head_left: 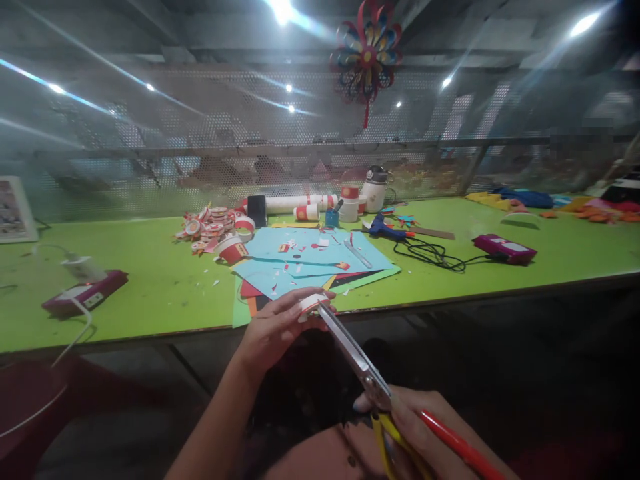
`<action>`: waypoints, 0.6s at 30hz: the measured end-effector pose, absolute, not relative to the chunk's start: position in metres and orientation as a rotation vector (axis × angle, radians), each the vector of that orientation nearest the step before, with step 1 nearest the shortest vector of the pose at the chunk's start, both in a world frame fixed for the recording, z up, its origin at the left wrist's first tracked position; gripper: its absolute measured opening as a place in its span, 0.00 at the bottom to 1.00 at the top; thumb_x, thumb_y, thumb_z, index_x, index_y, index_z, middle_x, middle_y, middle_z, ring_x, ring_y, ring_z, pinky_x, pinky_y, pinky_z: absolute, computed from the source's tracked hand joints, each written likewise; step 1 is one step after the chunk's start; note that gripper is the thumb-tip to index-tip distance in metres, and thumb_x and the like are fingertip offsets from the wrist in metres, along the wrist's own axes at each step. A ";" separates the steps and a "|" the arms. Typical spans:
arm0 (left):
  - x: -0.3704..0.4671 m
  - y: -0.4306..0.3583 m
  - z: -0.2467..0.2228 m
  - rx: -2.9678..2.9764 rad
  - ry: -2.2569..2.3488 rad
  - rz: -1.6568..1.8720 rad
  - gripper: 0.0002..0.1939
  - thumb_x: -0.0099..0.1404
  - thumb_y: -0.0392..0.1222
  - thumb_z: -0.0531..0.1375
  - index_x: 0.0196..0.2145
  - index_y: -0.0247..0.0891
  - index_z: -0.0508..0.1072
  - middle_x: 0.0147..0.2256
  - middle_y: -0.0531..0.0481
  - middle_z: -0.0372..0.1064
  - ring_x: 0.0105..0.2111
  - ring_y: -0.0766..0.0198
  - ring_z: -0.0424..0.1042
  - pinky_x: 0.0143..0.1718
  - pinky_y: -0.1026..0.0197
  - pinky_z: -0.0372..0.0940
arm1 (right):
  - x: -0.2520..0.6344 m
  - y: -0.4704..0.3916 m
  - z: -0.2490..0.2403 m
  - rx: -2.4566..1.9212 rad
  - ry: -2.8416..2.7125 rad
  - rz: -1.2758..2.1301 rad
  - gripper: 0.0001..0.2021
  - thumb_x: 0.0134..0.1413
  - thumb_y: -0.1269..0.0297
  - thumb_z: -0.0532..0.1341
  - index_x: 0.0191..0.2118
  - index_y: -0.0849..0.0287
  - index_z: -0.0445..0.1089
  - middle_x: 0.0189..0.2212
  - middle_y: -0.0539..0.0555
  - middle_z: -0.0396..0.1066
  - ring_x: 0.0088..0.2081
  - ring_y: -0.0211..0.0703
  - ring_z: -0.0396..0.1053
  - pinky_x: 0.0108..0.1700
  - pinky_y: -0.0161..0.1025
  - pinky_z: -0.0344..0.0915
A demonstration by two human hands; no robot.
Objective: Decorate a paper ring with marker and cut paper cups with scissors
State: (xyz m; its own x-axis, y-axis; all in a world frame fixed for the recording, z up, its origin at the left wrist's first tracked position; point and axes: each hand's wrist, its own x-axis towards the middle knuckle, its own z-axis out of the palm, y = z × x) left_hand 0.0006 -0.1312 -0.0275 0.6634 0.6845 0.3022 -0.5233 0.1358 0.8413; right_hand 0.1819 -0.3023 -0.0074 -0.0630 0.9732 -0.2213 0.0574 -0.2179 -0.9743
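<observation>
My left hand [275, 327] is closed round a small white paper-cup piece [313, 304] with a red-orange edge, just in front of the table's near edge. In my right hand [420, 417] is a pair of scissors [353, 350] with long metal blades and yellow handles. The blade tips meet the cup piece at its right side; how deep they reach into it I cannot tell. A red pen-like stick [460, 443] also lies in the right hand, pointing down to the right. Beyond the hands, light-blue paper sheets [270, 250] carry small paper scraps.
On the green table [160, 300] stand a red-and-white paper cup [233, 249] and a pile of cut paper pieces [213, 225]. A blue glue gun [386, 228] lies with its cable running to a purple power strip [505, 248]. Another power strip [85, 293] sits left.
</observation>
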 end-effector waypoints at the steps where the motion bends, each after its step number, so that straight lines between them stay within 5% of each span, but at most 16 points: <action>1: 0.001 -0.131 -0.027 1.136 0.172 0.881 0.16 0.66 0.35 0.56 0.50 0.32 0.74 0.52 0.35 0.70 0.48 0.46 0.72 0.45 0.52 0.68 | 0.182 -0.302 -0.007 -1.376 -1.182 1.405 0.36 0.49 0.32 0.54 0.42 0.64 0.75 0.15 0.44 0.53 0.18 0.33 0.54 0.24 0.34 0.57; 18: 0.002 -0.131 -0.029 1.129 0.175 0.898 0.16 0.65 0.35 0.57 0.49 0.31 0.75 0.52 0.33 0.70 0.47 0.47 0.72 0.48 0.48 0.67 | 0.183 -0.301 -0.008 -1.360 -1.183 1.435 0.36 0.48 0.31 0.54 0.42 0.63 0.74 0.17 0.49 0.62 0.18 0.35 0.60 0.26 0.36 0.62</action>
State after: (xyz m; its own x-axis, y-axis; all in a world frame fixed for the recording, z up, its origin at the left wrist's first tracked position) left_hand 0.0023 -0.1313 -0.0287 0.6504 0.6963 0.3035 -0.5308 0.1308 0.8373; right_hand 0.1830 -0.3012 -0.0081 -0.0879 0.9686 -0.2324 0.0433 -0.2294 -0.9724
